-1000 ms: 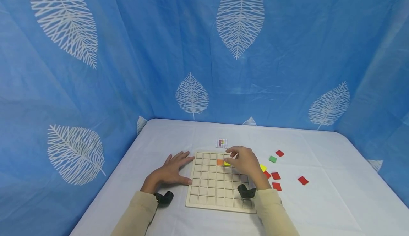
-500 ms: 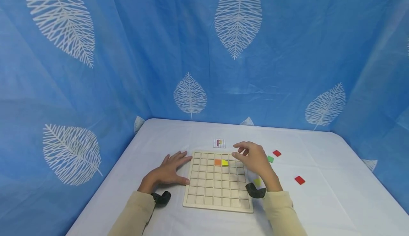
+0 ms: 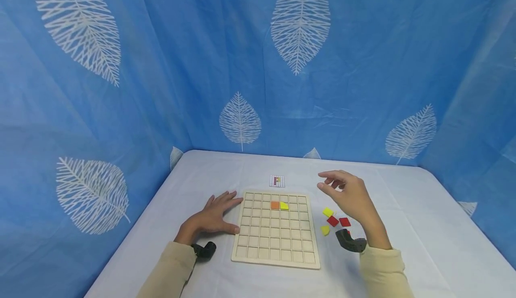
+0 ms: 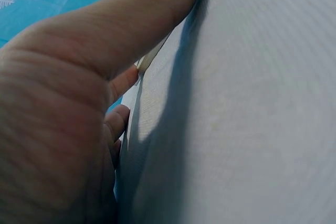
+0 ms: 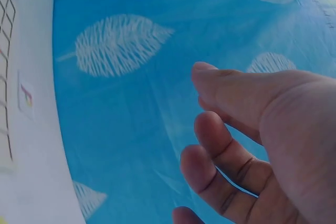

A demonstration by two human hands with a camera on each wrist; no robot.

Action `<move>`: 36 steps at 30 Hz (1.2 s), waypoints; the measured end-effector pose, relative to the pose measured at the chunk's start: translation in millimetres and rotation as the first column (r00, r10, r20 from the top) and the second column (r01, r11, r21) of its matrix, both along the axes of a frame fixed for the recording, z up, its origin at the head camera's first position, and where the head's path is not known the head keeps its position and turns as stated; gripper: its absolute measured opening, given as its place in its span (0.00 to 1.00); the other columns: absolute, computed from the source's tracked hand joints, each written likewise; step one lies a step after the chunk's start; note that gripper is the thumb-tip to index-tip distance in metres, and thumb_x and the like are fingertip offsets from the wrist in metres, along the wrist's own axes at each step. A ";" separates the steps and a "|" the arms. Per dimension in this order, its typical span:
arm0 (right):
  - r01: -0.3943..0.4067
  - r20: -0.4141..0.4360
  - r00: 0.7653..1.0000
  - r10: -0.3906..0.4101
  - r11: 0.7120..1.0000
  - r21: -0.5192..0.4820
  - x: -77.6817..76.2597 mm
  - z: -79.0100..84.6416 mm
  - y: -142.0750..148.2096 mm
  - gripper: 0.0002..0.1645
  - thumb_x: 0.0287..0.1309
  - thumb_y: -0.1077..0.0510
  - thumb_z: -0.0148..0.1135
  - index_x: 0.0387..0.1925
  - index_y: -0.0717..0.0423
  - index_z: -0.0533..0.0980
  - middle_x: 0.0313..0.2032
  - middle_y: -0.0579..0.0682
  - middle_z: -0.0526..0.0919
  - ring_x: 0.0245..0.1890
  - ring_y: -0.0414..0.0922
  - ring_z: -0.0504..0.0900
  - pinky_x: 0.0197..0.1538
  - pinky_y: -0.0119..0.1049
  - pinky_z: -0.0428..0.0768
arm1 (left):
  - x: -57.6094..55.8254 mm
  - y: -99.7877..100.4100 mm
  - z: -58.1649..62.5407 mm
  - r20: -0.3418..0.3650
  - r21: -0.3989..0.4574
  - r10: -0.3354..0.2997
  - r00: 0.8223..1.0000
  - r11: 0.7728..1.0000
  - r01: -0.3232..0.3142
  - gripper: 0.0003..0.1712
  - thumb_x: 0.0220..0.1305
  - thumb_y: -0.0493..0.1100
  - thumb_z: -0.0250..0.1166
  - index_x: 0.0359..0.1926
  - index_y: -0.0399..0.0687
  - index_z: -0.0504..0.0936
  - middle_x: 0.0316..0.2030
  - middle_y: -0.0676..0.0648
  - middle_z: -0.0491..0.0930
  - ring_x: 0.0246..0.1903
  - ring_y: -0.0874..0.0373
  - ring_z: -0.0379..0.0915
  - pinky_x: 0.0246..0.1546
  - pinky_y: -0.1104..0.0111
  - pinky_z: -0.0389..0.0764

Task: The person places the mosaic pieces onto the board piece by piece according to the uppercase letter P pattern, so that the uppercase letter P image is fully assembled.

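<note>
A pale wooden grid board (image 3: 275, 243) lies on the white table. Two tiles sit side by side in its upper cells, one orange (image 3: 275, 205) and one yellow (image 3: 284, 205), the yellow one with a cut corner. My left hand (image 3: 215, 214) is spread at the board's left edge, thumb and forefinger touching it; the left wrist view shows that thumb (image 4: 126, 22) against the rim. My right hand (image 3: 346, 193) hangs over the table right of the board, fingers loosely bent. Nothing shows between its thumb and fingers in the right wrist view.
Loose yellow tiles (image 3: 328, 211) and red tiles (image 3: 344, 222) lie on the table between the board and my right forearm, partly hidden by the wrist camera. A small patterned card (image 3: 277, 181) lies behind the board. Blue leaf-print cloth (image 3: 282, 123) hangs around the table.
My right hand has left the yellow tile on the board and moved right, away from it. Green and red tiles seen before are now hidden behind it. The left hand stays put.
</note>
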State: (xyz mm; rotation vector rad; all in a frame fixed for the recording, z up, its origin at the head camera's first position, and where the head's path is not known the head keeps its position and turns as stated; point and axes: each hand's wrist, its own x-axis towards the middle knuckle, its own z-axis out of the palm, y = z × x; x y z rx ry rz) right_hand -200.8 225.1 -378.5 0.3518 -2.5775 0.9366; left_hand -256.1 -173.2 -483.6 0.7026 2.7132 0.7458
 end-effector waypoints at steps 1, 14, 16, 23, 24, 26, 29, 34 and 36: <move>0.004 -0.004 1.000 -0.004 1.000 0.003 1.6 0.6 4.8 0.18 0.62 0.52 0.70 0.53 0.49 0.83 0.36 0.46 0.83 0.35 0.43 0.79 0.32 0.33 0.78 | 0.3 -0.5 0.0 0.002 0.000 0.001 1.000 1.000 -0.001 0.59 0.46 0.73 0.73 0.77 0.63 0.61 0.80 0.48 0.50 0.80 0.45 0.36 0.78 0.40 0.32; 0.022 0.098 0.995 -0.022 1.000 0.001 11.0 -3.6 56.0 0.23 0.66 0.49 0.66 0.60 0.50 0.79 0.37 0.48 0.83 0.37 0.44 0.84 0.35 0.31 0.80 | 4.3 -3.7 -1.6 -0.005 0.004 0.004 1.000 1.000 -0.004 0.58 0.47 0.72 0.73 0.76 0.62 0.62 0.79 0.47 0.51 0.80 0.44 0.37 0.77 0.39 0.33; 0.010 0.120 0.993 -0.008 1.000 -0.013 11.5 -3.7 61.8 0.24 0.65 0.48 0.67 0.60 0.50 0.78 0.37 0.48 0.83 0.37 0.42 0.83 0.35 0.31 0.81 | 3.8 -3.2 -2.6 -0.005 0.002 0.004 1.000 1.000 -0.004 0.58 0.47 0.72 0.73 0.76 0.62 0.62 0.79 0.48 0.51 0.80 0.44 0.37 0.77 0.39 0.33; -0.060 0.237 0.970 0.055 0.998 0.014 7.0 -15.7 86.0 0.27 0.60 0.47 0.71 0.60 0.48 0.79 0.45 0.47 0.87 0.39 0.39 0.79 0.43 0.28 0.82 | 1.9 -2.6 -2.5 -0.014 -0.004 0.008 1.000 1.000 -0.008 0.58 0.46 0.73 0.73 0.76 0.62 0.62 0.79 0.48 0.51 0.80 0.44 0.37 0.77 0.40 0.33; -0.060 0.259 0.964 0.054 0.998 0.015 6.1 -18.5 88.9 0.28 0.60 0.46 0.70 0.60 0.49 0.78 0.46 0.48 0.87 0.40 0.40 0.79 0.43 0.28 0.83 | 1.7 -2.5 -2.0 -0.014 -0.003 0.007 1.000 1.000 -0.007 0.58 0.46 0.73 0.73 0.76 0.63 0.62 0.79 0.48 0.51 0.80 0.44 0.37 0.77 0.40 0.33; -0.057 0.301 0.952 0.050 0.998 0.014 4.4 -24.0 93.2 0.30 0.61 0.45 0.70 0.61 0.50 0.78 0.49 0.50 0.86 0.42 0.41 0.78 0.42 0.30 0.83 | 1.6 -2.1 -0.8 -0.012 0.002 0.007 1.000 1.000 -0.007 0.58 0.46 0.73 0.73 0.76 0.62 0.62 0.79 0.48 0.51 0.80 0.44 0.37 0.77 0.40 0.32; -0.058 0.349 0.935 0.055 0.998 -0.003 2.3 -31.1 96.0 0.30 0.61 0.46 0.70 0.62 0.52 0.77 0.54 0.54 0.84 0.45 0.44 0.78 0.42 0.31 0.83 | 2.0 -1.1 1.0 -0.002 0.013 0.010 1.000 1.000 -0.010 0.59 0.45 0.73 0.74 0.76 0.62 0.62 0.79 0.48 0.51 0.80 0.44 0.37 0.78 0.41 0.32; -0.082 0.375 0.922 0.094 0.995 -0.048 -0.1 -38.2 96.6 0.27 0.61 0.51 0.70 0.60 0.54 0.78 0.57 0.58 0.82 0.46 0.47 0.77 0.40 0.31 0.83 | 3.6 0.1 2.5 0.000 0.015 0.016 1.000 1.000 -0.016 0.59 0.45 0.71 0.74 0.76 0.62 0.63 0.79 0.48 0.51 0.80 0.44 0.38 0.78 0.41 0.32; -0.080 0.395 0.913 0.099 0.995 -0.063 -0.9 -41.2 97.1 0.28 0.61 0.52 0.70 0.61 0.54 0.78 0.56 0.59 0.82 0.46 0.48 0.77 0.40 0.31 0.83 | 3.8 0.7 2.5 -0.002 0.016 0.015 1.000 1.000 -0.015 0.58 0.45 0.71 0.74 0.76 0.61 0.63 0.79 0.48 0.51 0.80 0.44 0.38 0.78 0.41 0.32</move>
